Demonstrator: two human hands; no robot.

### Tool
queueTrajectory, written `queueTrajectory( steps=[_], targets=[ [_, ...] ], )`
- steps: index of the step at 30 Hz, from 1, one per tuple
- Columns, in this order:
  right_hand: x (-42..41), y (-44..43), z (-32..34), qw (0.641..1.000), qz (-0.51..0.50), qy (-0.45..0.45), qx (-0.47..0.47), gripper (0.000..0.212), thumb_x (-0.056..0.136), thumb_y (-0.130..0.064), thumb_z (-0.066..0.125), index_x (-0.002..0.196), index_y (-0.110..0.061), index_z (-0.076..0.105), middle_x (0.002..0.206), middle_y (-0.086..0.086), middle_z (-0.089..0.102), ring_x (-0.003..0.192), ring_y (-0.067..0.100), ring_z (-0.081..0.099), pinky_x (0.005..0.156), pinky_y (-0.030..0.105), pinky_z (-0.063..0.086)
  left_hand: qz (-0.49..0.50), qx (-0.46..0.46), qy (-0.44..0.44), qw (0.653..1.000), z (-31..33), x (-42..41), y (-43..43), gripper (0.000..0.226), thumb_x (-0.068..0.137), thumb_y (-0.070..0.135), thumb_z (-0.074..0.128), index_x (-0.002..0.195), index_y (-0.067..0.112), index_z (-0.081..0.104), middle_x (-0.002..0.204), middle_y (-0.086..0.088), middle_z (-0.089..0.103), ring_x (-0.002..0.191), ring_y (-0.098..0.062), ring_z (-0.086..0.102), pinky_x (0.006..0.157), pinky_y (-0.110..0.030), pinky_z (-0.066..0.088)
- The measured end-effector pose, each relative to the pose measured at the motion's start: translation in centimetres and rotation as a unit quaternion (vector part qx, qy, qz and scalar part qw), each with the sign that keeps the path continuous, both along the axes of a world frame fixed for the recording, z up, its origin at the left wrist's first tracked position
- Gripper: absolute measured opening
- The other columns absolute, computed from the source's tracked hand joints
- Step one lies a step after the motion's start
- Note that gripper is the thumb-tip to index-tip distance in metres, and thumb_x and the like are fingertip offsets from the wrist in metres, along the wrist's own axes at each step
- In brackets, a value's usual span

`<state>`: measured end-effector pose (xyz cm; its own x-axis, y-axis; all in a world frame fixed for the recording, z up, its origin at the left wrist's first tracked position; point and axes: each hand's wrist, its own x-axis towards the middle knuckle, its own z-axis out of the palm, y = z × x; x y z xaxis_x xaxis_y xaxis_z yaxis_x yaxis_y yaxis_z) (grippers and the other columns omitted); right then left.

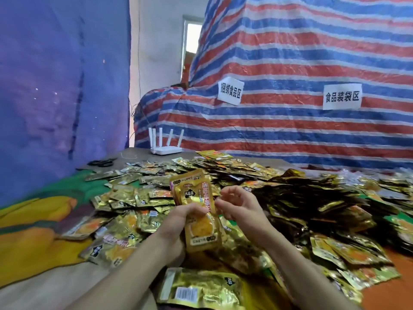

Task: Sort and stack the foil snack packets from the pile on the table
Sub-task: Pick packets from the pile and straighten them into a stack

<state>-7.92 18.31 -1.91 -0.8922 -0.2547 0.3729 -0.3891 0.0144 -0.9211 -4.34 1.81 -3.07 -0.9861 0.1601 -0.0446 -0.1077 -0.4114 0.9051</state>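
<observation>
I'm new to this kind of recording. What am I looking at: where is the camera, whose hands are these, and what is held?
No machine here: a person wears one wide-angle camera on the head, looking down at their own hands. The left hand grips a small upright stack of gold foil packets. The right hand is beside it, fingers loosely curled, holding nothing. A big pile of packets covers a printed cloth. At the far edge are a white router and black scissors, with a striped tarp behind.
</observation>
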Motion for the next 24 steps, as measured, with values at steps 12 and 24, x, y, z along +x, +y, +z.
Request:
queueTrajectory(
  steps=[12,24],
  targets=[
    [-0.6,1.8,-1.1,0.999,0.026,0.019,-0.009,0.016,0.095,0.006,0.060,0.096,-0.010,0.057,0.087,0.008,0.074,0.077,0.017,0.071,0.059,0.021,0.048,-0.001,-0.089,0.024,0.996,-0.4,-0.9,-0.2,0.027,0.058,0.018,0.074,0.083,0.008,0.069,0.087,-0.018,0.069,0.070,-0.029,0.068,0.068,-0.038,0.060],
    [-0.6,1.7,-1.3,0.998,0.020,0.057,0.009,0.010,0.096,0.005,0.061,0.095,-0.004,0.057,0.082,0.004,0.074,0.074,0.012,0.072,0.060,0.015,0.049,-0.003,-0.111,0.043,0.993,-0.5,-0.9,-0.3,0.027,0.059,0.017,0.076,0.082,0.005,0.074,0.089,-0.018,0.072,0.072,-0.028,0.069,0.071,-0.037,0.059]
  ],
)
